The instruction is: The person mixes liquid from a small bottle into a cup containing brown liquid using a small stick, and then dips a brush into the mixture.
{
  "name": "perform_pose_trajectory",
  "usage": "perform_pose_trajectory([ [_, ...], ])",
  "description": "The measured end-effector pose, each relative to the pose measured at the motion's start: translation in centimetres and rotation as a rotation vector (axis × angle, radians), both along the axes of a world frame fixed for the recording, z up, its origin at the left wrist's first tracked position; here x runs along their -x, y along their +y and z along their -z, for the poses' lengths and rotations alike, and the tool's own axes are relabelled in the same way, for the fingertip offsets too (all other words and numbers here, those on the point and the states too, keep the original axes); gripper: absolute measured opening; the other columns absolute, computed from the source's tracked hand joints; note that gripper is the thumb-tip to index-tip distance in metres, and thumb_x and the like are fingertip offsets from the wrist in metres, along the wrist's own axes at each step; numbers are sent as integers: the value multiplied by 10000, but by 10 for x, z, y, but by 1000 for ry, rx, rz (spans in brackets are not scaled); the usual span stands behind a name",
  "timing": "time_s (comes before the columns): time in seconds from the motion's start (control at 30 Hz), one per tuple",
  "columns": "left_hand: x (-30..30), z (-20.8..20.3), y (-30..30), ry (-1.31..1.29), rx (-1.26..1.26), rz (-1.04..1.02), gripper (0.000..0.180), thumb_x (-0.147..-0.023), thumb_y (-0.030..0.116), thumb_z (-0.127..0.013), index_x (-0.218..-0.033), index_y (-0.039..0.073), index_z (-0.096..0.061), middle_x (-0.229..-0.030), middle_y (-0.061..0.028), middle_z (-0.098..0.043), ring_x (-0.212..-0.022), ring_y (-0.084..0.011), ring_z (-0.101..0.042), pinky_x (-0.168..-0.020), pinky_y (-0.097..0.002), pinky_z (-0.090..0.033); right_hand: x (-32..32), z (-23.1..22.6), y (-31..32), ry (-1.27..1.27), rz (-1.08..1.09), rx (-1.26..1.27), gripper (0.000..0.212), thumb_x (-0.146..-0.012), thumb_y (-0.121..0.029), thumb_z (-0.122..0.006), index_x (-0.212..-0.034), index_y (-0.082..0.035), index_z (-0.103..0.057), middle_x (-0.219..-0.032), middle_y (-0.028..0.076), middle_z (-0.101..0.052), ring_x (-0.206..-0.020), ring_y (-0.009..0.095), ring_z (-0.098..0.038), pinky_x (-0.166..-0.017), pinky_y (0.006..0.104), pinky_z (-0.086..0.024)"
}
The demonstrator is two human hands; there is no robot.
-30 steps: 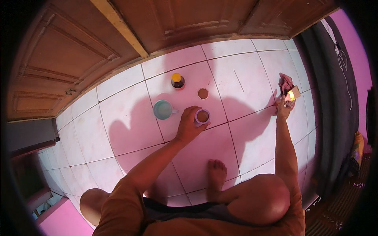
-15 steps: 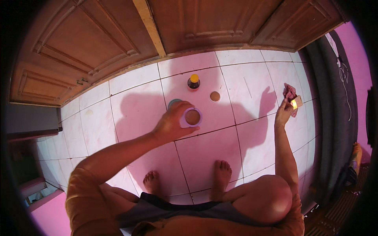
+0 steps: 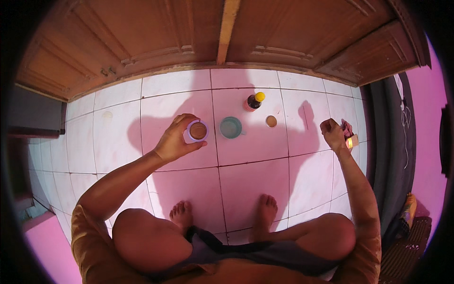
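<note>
My left hand (image 3: 178, 139) is wrapped round a pale purple cup (image 3: 191, 138), held above the tiles; a round brown surface shows inside its rim. Just right of it stands a pale teal mug (image 3: 231, 128) with its handle to the right. My right hand (image 3: 334, 136) is raised at the right with its fingers curled in; whatever they hold, if anything, is hidden. Right beside it are a crumpled dark pink cloth (image 3: 347, 128) and a small tan and yellow packet (image 3: 352, 141).
A dark bottle (image 3: 253, 102) with a yellow cap stands beyond the mug. Near it lies a small round brown disc (image 3: 271, 121). Wooden cabinet doors (image 3: 293, 33) line the far side. A long dark cushioned piece (image 3: 388, 137) runs along the right, with a white cable (image 3: 405, 130).
My left hand has moved left with the purple cup, uncovering the teal mug. My right hand has drawn its fingers in and no longer reaches over the cloth. The view has shifted.
</note>
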State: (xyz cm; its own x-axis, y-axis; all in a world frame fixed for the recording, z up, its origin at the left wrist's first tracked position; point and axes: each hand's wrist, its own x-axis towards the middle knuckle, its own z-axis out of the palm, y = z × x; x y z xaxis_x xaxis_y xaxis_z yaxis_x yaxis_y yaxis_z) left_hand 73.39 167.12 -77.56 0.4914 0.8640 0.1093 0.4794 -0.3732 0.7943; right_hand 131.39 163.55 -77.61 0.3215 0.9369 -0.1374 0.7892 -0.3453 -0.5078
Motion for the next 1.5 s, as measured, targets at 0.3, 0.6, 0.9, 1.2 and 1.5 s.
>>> perform_pose_trajectory([
  [0.3,12,58,-13,-91,68,-172,659,-754,214,-922,-1291,63,-571,-1304,-135,-590,-1241,-333,-561,-1034,-423,-511,87,-37,61,-377,-443,391,280,-971,-271,-608,-1033,-9,-685,-1016,214,-737,-988,390,-709,-919,462,-560],
  [0.6,17,87,-11,-101,-40,-253,657,-742,204,-924,-1275,71,-565,-1286,-125,-593,-1206,-336,-581,-1001,-435,-531,147,15,54,-380,-598,610,317,-978,-321,-610,-1009,-11,-670,-1025,202,-720,-1016,396,-688,-899,486,-547],
  [0.9,7,73,0,-52,45,-241,638,-759,200,-910,-1274,61,-559,-1288,-138,-585,-1176,-344,-618,-980,-414,-550,182,-44,4,67,-721,384,141,-963,-125,-684,-1011,-1,-637,-884,106,-684,-813,233,-704,-749,352,-564],
  [1.2,3,11,30,50,94,-68,700,-777,147,-909,-1364,65,-536,-1347,-116,-557,-1287,-293,-561,-1094,-389,-487,228,26,-2,679,-312,238,356,-1008,-159,-661,-1320,-42,-538,-1035,134,-638,-858,207,-663,-770,356,-559],
  [1.5,-19,-21,35,108,68,51,705,-784,143,-909,-1377,71,-536,-1360,-100,-551,-1306,-267,-554,-1098,-378,-481,255,64,-1,687,-264,181,307,-1042,-203,-600,-1269,-14,-518,-923,137,-681,-724,223,-708,-707,368,-570],
])
